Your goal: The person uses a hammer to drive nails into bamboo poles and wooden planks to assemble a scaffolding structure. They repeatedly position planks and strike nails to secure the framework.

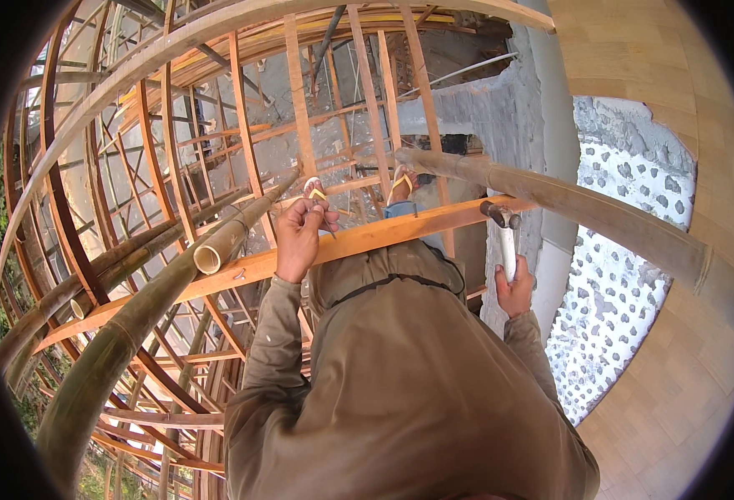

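Observation:
My left hand [299, 237] is raised just above a long orange-brown timber beam [392, 233] that runs across in front of me. Its thumb and fingertips are pinched on what looks like a thin dark nail [332, 231]. In my right hand [514, 289] is a hammer [507, 250], gripped by its white handle. The hammer's dark head is up, over the right end of the beam. Part of the handle is hidden by my fingers.
Thick bamboo poles slope in at left [117, 358] and right [584, 200]. A lattice of thin timbers [242, 125] spreads below my sandalled feet [400, 183], with open gaps down to a lower level. A grey concrete edge [550, 125] and a white, dark-spotted surface [617, 225] lie right.

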